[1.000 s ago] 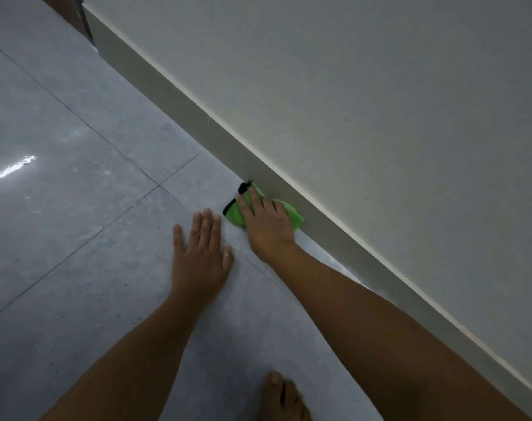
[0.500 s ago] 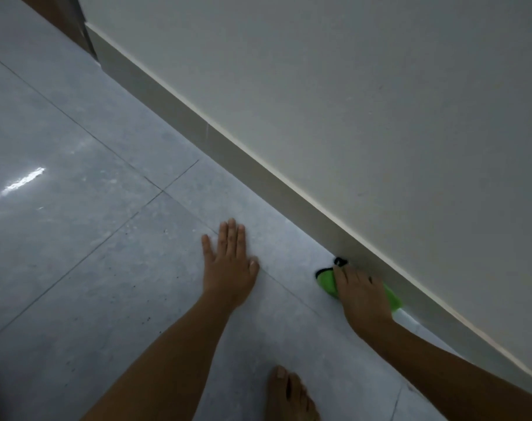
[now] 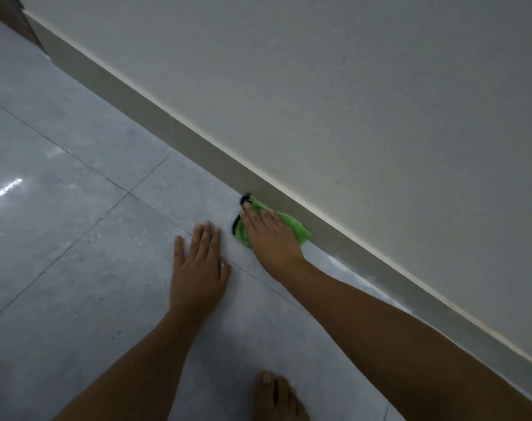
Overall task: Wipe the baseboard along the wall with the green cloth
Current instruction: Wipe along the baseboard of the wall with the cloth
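A grey baseboard (image 3: 155, 109) with a pale top edge runs diagonally from the upper left to the lower right under a light wall. The green cloth (image 3: 293, 227), trimmed in black, is pressed against the baseboard's foot where it meets the floor. My right hand (image 3: 270, 235) lies flat on top of the cloth, fingers pointing up-left along the wall, covering most of it. My left hand (image 3: 199, 268) rests palm down on the floor tile just left of the cloth, fingers spread, holding nothing.
The floor is glossy grey tile (image 3: 61, 238) with thin grout lines and a light glare at the left. A bare foot (image 3: 275, 396) shows at the bottom edge. A dark brown frame (image 3: 6, 16) stands at the top left corner.
My right hand slid the cloth down-right along the baseboard, then back up-left to sit close beside my left hand again. My left hand stayed planted on the floor.
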{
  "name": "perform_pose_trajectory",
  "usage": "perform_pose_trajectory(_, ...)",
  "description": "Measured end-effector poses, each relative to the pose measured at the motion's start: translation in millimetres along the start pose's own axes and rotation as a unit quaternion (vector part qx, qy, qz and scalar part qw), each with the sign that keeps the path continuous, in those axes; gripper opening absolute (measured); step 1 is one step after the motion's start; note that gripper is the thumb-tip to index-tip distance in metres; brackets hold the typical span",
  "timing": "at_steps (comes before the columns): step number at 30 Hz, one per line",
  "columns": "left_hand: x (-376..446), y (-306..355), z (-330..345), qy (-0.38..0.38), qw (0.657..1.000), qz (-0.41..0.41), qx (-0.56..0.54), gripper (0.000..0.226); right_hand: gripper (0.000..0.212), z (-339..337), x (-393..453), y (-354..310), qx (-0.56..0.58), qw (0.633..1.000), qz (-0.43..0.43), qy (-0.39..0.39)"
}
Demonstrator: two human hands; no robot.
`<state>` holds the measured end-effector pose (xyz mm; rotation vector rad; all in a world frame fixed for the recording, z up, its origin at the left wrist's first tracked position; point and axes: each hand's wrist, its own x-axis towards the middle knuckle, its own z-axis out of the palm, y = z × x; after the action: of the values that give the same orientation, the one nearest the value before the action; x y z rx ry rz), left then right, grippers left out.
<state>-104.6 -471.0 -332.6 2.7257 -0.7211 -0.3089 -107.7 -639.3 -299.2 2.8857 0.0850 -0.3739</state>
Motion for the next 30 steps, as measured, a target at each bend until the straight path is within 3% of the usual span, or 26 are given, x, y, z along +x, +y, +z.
perform_pose_trajectory(5,-1.7,-13.9,-2.5,-0.015,0.999,0.028,0.011,0.069,0.074,24.1,-103.3,49.0,0.001,0.998,0.046,-0.040)
perform_pose_trajectory(8,-2.1,-18.7,-3.1,-0.019,0.999,0.043,0.012,0.070,0.079,29.6,-158.1,81.6,-0.026,0.988,0.064,-0.141)
perform_pose_trajectory(10,-2.0,-18.1,-2.0,-0.016,0.999,0.040,0.014,0.069,0.078,20.6,-165.6,87.1,-0.044,0.983,0.063,-0.168)
perform_pose_trajectory(13,-2.4,-16.3,0.3,-0.017,0.999,0.032,0.020,0.068,0.081,-5.5,-145.5,75.6,-0.046,0.992,0.043,-0.114)
perform_pose_trajectory(15,-3.6,-13.0,1.8,-0.016,1.000,0.014,0.023,0.065,0.076,-27.2,-117.0,66.2,-0.067,0.997,-0.023,0.008)
perform_pose_trajectory(19,-10.4,-2.8,3.4,-0.019,0.999,-0.029,0.015,0.061,0.046,-56.9,-30.9,22.2,-0.120,0.979,-0.115,0.120)
perform_pose_trajectory(24,-7.7,-7.5,-1.5,-0.051,0.998,-0.018,0.030,0.061,0.047,-39.1,18.9,2.0,-0.299,0.949,-0.103,0.014)
perform_pose_trajectory(30,-5.8,-0.4,-18.1,-0.129,0.990,-0.030,0.052,0.064,0.060,-8.9,-67.7,40.4,-0.187,0.977,-0.041,-0.095)
